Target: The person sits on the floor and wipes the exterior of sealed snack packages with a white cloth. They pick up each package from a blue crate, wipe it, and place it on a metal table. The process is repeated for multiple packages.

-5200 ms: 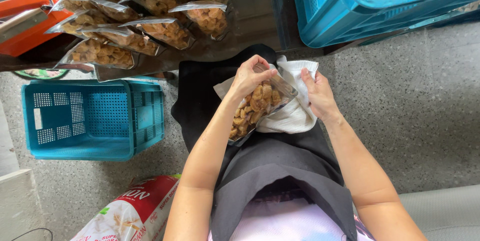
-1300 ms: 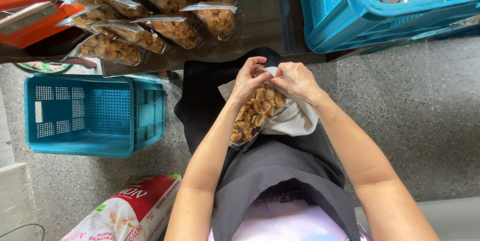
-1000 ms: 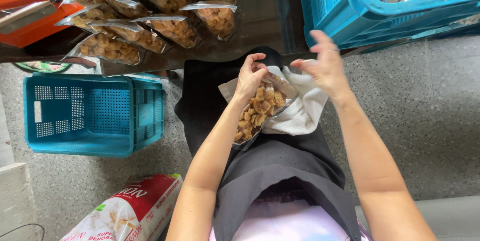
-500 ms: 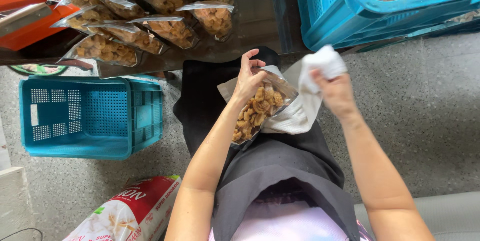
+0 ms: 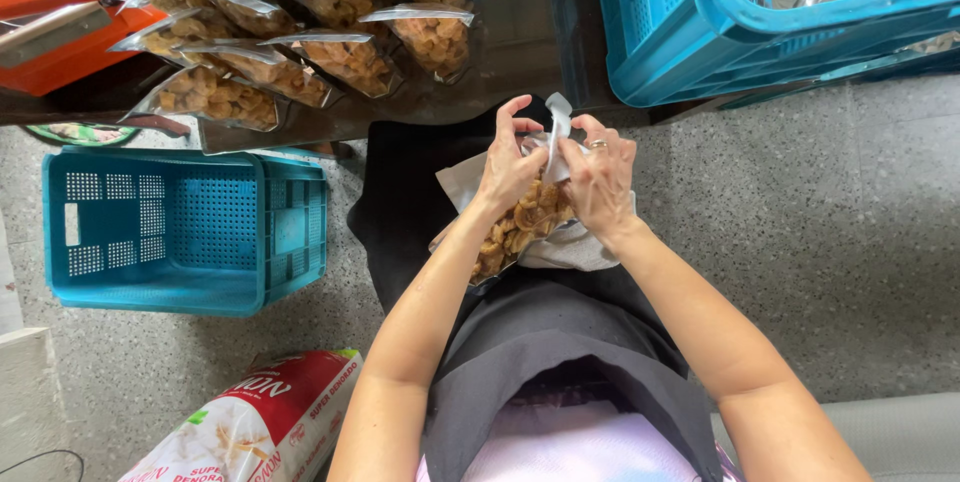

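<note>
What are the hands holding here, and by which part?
Both the left hand and right hand pinch the open top edge of a clear snack bag.

Speckled grey floor [image 5: 850, 232], dark glossy tabletop [image 5: 545, 32], daylight

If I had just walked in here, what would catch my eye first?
Probably the two bare hands, left hand and right hand, meeting at the top of a clear bag of golden-brown snacks over the person's lap. Beyond them, a row of filled bags lies on the dark tabletop. Bright blue crates stand out too: one on the floor at left, another at top right.
</note>
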